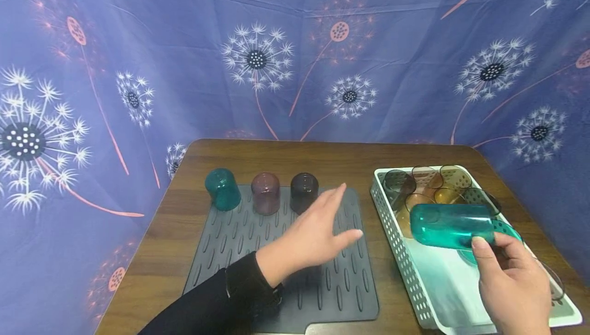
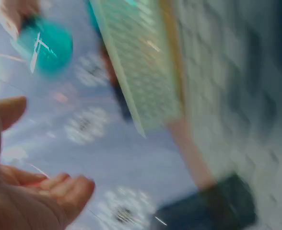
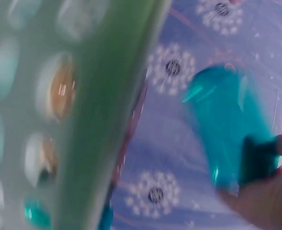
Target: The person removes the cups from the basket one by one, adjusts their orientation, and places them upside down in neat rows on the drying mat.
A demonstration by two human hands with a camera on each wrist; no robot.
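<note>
My right hand [image 1: 516, 284] grips a teal see-through cup [image 1: 447, 225] near one end and holds it on its side above the white basket [image 1: 410, 286]. In the right wrist view the thumb and fingers wrap that end of the cup. My left hand [image 1: 313, 235] reaches over the grey ribbed mat [image 1: 230, 258], fingers extended and thumb spread, holding nothing. Along the mat's far edge stand another teal cup [image 1: 223, 191], a mauve cup [image 1: 266, 194] and a dark grey cup [image 1: 302, 191]; the left fingers overlap the grey one in the head view.
Amber cups [image 1: 417, 203] and dark grey cups [image 1: 397, 184] crowd the far half of the basket. Under the held cup, more teal shows inside. Basket and mat sit side by side on a brown wooden table [image 1: 152, 253], before a blue dandelion-print cloth [image 1: 184, 27].
</note>
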